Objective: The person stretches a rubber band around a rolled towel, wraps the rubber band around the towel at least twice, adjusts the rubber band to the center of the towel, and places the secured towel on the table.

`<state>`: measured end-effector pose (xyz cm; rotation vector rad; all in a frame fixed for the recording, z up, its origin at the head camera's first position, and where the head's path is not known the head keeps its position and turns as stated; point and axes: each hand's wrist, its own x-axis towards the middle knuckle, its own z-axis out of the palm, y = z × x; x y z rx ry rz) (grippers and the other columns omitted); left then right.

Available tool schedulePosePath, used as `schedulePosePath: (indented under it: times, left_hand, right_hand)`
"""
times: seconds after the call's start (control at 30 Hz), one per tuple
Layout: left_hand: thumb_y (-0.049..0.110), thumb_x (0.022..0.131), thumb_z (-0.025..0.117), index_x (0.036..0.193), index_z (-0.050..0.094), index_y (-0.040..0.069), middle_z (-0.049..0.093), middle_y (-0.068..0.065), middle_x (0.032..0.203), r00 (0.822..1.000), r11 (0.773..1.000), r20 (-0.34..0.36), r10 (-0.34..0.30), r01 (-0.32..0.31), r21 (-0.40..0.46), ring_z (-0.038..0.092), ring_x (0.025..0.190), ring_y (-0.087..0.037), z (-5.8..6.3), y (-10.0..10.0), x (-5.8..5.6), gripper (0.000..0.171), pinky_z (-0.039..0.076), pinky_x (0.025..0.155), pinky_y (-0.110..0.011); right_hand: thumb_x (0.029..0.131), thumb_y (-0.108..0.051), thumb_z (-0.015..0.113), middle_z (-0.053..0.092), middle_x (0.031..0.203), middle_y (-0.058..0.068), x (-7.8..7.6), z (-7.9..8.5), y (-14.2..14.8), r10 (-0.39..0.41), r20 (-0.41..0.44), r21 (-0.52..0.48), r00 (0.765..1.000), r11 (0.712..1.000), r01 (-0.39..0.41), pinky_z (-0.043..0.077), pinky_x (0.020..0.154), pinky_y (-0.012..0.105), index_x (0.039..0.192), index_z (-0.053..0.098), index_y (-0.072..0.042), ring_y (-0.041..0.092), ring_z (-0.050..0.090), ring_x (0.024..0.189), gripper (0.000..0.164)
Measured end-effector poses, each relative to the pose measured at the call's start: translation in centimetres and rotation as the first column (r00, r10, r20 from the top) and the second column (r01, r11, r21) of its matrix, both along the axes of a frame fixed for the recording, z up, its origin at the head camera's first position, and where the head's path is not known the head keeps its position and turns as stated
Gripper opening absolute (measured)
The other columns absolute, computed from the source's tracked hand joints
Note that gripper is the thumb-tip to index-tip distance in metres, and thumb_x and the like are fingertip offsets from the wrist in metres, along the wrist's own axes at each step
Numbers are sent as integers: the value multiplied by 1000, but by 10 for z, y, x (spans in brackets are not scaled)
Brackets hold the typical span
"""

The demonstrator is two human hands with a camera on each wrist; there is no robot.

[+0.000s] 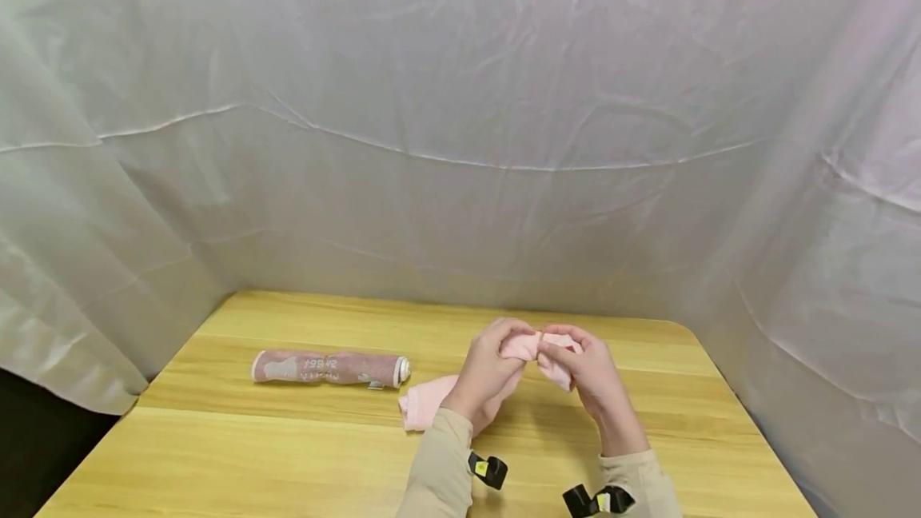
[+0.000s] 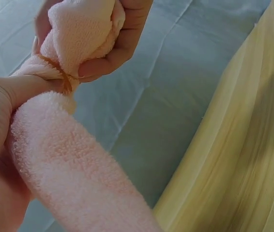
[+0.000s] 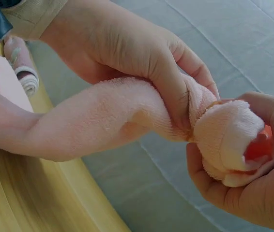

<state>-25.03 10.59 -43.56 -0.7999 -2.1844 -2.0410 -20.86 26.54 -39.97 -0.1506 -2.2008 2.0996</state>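
Observation:
A long pink towel, rolled up lengthwise, hangs between both hands above the table, with its far end near the tabletop at left. A thin orange-brown rubber band circles it close to one end, cinching it into a narrow neck. My left hand grips the towel just beside the band, thumb against the neck. With my right hand I hold the bunched short end on the other side of the band. A reddish-orange patch shows inside that end's opening in the right wrist view.
A rolled mauve towel with pale lettering lies on the wooden table to the left. Grey-white cloth curtains stand behind the table and along both sides. Black camera straps sit on both wrists.

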Motion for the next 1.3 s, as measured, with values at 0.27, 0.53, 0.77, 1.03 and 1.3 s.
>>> schedulePosePath:
  times: [0.27, 0.53, 0.77, 1.03, 1.3]
  left_hand:
    - [-2, 81, 69, 109, 69, 19, 66, 2, 109, 979, 993, -185, 86, -99, -65, 60, 104, -11, 2, -1, -1, 34, 51, 94, -25]
    - [1, 83, 66, 116, 69, 23, 66, 4, 115, 916, 957, -385, 110, -202, -207, 64, 105, -13, 1, -1, -1, 39, 52, 90, -27]
    - [19, 88, 71, 123, 64, 28, 66, 7, 120, 927, 932, -361, 101, -215, -291, 63, 110, -13, 1, 0, 1, 36, 50, 97, -33]
    - [34, 86, 73, 122, 62, 28, 66, 8, 117, 939, 903, -325, 109, -231, -364, 63, 106, -13, 5, 4, 8, 38, 51, 92, -32]
    - [37, 80, 76, 110, 65, 23, 72, 7, 102, 845, 821, -481, 232, -435, -369, 62, 90, -13, 9, 8, 9, 35, 50, 80, -31]
  right_hand:
    - [88, -3, 65, 63, 85, -3, 0, 1, 0, -61, -32, -209, 998, 977, 53, 54, 59, 20, 91, 65, -13, 8, 62, 71, 11]
    - [94, -4, 55, 63, 84, -7, 1, 1, 9, -32, -84, -246, 996, 969, 11, 52, 58, 18, 91, 65, -18, 5, 61, 70, 18]
    - [97, -9, 54, 65, 90, -8, 5, 6, 19, -42, -94, -255, 995, 967, 17, 51, 64, 19, 98, 67, -20, 5, 60, 77, 17]
    - [98, -7, 52, 63, 86, -10, 6, 9, 21, -42, -109, -264, 993, 964, 12, 50, 63, 17, 95, 67, -22, 3, 58, 73, 21]
    - [104, -20, 42, 66, 93, -10, 9, 10, 22, 63, -214, -269, 975, 956, -121, 56, 76, 24, 97, 65, -23, 3, 62, 83, 24]
